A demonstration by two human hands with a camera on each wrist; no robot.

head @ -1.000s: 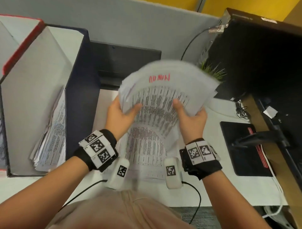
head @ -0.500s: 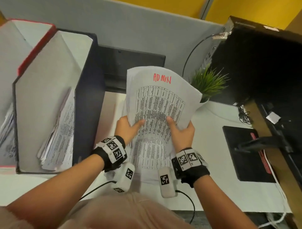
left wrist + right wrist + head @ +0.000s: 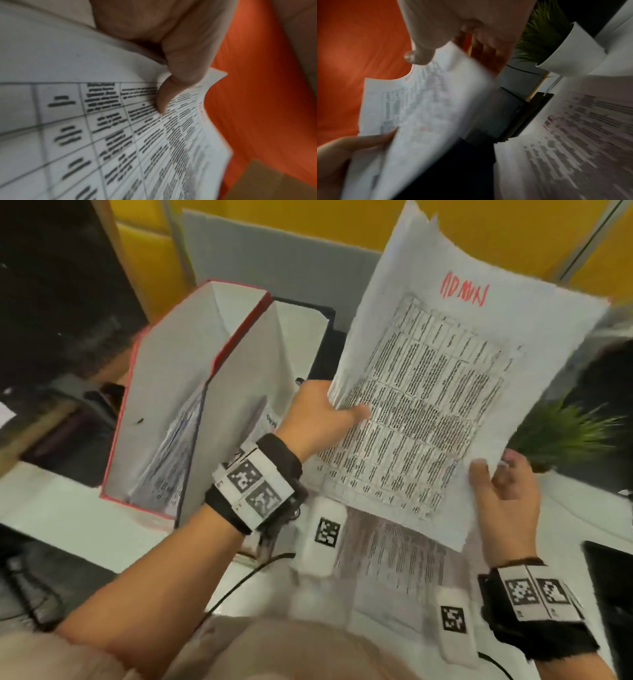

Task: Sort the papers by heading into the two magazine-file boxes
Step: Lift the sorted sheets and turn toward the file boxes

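One sheaf of papers (image 3: 445, 392), headed in red handwriting, stands raised in the centre and upper right of the head view, tilted with its top edge toward the upper right. My left hand (image 3: 318, 416) pinches its left edge, thumb (image 3: 163, 97) pressed flat on the printed table and the fingers hidden behind the sheets; the wrist is bent back, and the forearm runs down to the lower left of the frame. My right hand (image 3: 503, 494) is at the lower right corner of the sheaf, fingers loosely spread and half straight, the fingertips just at the paper's edge, not clamped on it. Below the raised sheaf, more printed sheets (image 3: 394, 573) lie flat on the white desk (image 3: 51, 518). Left of my left hand stand the two magazine-file boxes: the red-edged box (image 3: 164, 392) at centre left, papers inside, and the dark-edged box (image 3: 301, 337) just behind it. A green plant (image 3: 561, 433) sits at the right edge.
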